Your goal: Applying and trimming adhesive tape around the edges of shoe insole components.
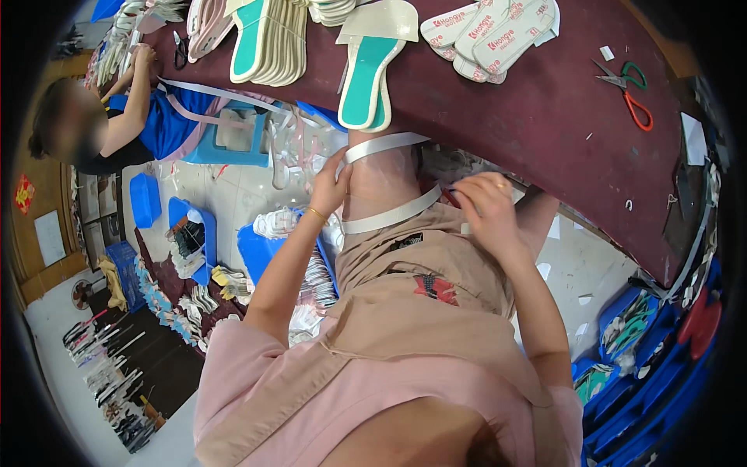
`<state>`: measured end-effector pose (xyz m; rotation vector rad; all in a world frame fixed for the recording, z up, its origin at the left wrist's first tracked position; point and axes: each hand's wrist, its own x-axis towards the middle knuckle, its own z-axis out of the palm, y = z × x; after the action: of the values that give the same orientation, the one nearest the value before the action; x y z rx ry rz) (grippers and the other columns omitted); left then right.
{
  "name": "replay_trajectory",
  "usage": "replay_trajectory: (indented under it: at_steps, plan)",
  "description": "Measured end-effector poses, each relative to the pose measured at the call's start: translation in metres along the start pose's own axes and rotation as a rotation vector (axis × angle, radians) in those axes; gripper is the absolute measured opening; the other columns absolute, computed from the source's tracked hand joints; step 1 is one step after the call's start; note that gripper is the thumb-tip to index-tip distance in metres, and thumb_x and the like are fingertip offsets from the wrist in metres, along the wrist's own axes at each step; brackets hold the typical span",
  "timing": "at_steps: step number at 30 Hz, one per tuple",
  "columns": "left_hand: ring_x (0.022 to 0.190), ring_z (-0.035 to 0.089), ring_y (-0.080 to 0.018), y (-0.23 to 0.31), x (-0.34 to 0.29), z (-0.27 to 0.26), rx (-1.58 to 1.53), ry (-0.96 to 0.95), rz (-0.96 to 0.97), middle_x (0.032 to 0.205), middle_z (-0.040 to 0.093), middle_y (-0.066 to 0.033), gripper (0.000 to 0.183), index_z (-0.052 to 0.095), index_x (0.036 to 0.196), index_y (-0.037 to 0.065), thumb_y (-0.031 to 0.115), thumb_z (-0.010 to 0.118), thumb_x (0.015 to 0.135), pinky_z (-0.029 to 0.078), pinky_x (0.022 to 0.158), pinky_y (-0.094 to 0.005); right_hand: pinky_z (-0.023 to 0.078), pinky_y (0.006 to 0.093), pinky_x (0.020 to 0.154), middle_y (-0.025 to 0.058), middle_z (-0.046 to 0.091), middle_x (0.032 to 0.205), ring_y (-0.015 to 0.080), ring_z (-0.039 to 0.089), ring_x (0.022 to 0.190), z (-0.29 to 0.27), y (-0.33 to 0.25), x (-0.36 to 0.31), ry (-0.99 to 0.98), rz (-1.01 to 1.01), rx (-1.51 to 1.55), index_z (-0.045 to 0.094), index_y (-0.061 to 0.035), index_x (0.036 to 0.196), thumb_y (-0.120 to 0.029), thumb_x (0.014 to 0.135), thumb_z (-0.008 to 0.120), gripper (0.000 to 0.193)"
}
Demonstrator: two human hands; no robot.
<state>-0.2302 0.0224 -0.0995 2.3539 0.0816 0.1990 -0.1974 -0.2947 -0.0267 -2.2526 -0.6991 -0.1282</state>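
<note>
Two runs of smooth, flat white strip (385, 143) arc over the lap (366, 265) in the head view, best kept, one judges, untwisted and under even, light tension. Left hand (333, 183): fingers bent at the upper run's left end, pinch uncertain; right hand (490, 206): fingers curled near the lower run's right end, grip indeterminate. Above, a maroon tabletop (498, 109) bears teal-and-cream, insole-shaped pieces (362, 86) and orange-and-green-handled scissors (624, 81).

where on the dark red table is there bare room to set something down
A broad bare patch of the table lies below the white printed pads, between the teal-and-cream soles and the scissors. The upper left is crowded with stacked insoles.
</note>
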Motion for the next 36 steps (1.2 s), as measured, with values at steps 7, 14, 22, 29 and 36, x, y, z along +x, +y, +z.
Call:
replay_trajectory:
  at_steps: [7, 14, 22, 29, 36]
  plan:
    - [0.084, 0.057, -0.0331, 0.092, 0.043, -0.064, 0.211, -0.392, 0.210, 0.091, 0.059, -0.0150, 0.025, 0.058, 0.095, 0.004, 0.014, 0.067, 0.074, 0.046, 0.071, -0.0387, 0.042, 0.0361, 0.075, 0.0085, 0.062, 0.083, 0.0266, 0.055, 0.087, 0.029, -0.057, 0.070, 0.100, -0.250, 0.263, 0.064, -0.0035, 0.092, -0.009, 0.076, 0.065, 0.017]
    - [0.066, 0.059, -0.0303, 0.104, 0.056, -0.108, 0.104, -0.677, 0.277, 0.078, 0.060, -0.0125, 0.029, 0.059, 0.097, 0.008, 0.009, 0.069, 0.070, 0.048, 0.061, -0.0349, 0.046, 0.0283, 0.060, 0.0057, 0.064, 0.072, 0.0168, 0.059, 0.065, -0.085, -0.039, 0.060, 0.040, 0.131, 0.241, 0.066, -0.0037, 0.078, -0.012, 0.075, 0.069, 0.010]
    - [0.073, 0.059, -0.0296, 0.151, 0.054, -0.090, -0.044, -0.449, 0.138, 0.090, 0.061, -0.0196, 0.041, 0.053, 0.121, 0.008, 0.000, 0.055, 0.081, 0.047, 0.066, -0.0346, 0.040, 0.0410, 0.083, 0.0084, 0.061, 0.089, 0.0274, 0.054, 0.090, -0.114, -0.023, 0.019, 0.252, 0.323, -0.447, 0.064, -0.0083, 0.093, -0.011, 0.073, 0.066, 0.020]
    - [0.071, 0.054, -0.0223, 0.191, 0.031, -0.078, -0.155, -0.513, 0.177, 0.079, 0.056, -0.0111, 0.052, 0.044, 0.130, 0.001, -0.005, 0.043, 0.079, 0.045, 0.071, -0.0323, 0.045, 0.0232, 0.056, 0.0029, 0.059, 0.068, 0.0081, 0.054, 0.063, 0.007, -0.081, 0.052, -0.204, 0.541, 1.148, 0.063, 0.0037, 0.083, -0.031, 0.088, 0.060, 0.036]
    - [0.083, 0.054, -0.0096, 0.191, 0.026, -0.098, -0.650, -0.792, -0.380, 0.097, 0.060, -0.0053, 0.049, 0.040, 0.133, 0.001, 0.004, 0.046, 0.085, 0.044, 0.077, -0.0235, 0.041, 0.0212, 0.049, 0.0004, 0.057, 0.065, 0.0061, 0.051, 0.056, 0.007, -0.084, 0.051, -0.242, 0.376, 1.087, 0.062, 0.0025, 0.081, -0.022, 0.087, 0.062, 0.025]
